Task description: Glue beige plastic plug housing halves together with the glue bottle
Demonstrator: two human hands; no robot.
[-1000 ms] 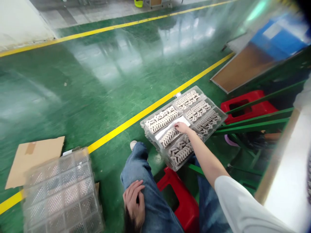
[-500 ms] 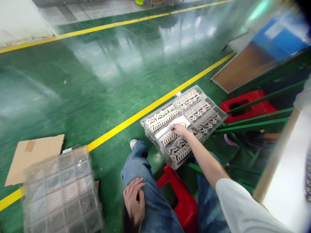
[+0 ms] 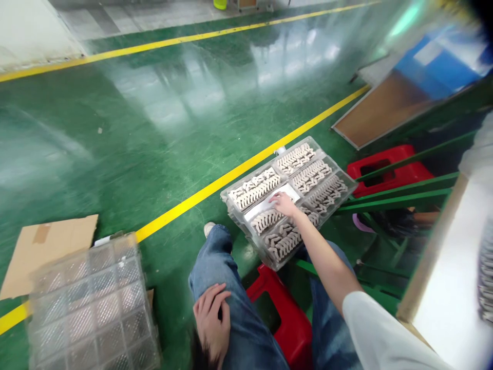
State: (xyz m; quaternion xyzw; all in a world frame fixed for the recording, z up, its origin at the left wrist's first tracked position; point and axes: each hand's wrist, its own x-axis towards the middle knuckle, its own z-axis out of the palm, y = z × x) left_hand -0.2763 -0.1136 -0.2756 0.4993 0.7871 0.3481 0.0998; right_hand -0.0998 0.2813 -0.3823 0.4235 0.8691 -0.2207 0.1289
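A clear plastic compartment tray (image 3: 234,191) rests on a red stool in front of my knees. Its cells hold rows of small beige toothed parts (image 3: 256,186). My right hand (image 3: 284,204) reaches into the middle cell, fingers bent down onto the parts beside a white bare patch (image 3: 265,207). Whether it grips a part is hidden. My left hand (image 3: 211,321) lies flat on my left thigh on the blue jeans, fingers spread, holding nothing.
A stack of empty clear trays (image 3: 92,308) stands at lower left on flattened cardboard (image 3: 42,252). A second red stool (image 3: 389,172) sits behind green frame bars (image 3: 400,192). Yellow floor lines (image 3: 215,185) cross the green floor. A white bench edge (image 3: 447,277) is at right.
My right hand has crept slightly left along the middle cell. The view has drifted a little; my left hand stays on the thigh.
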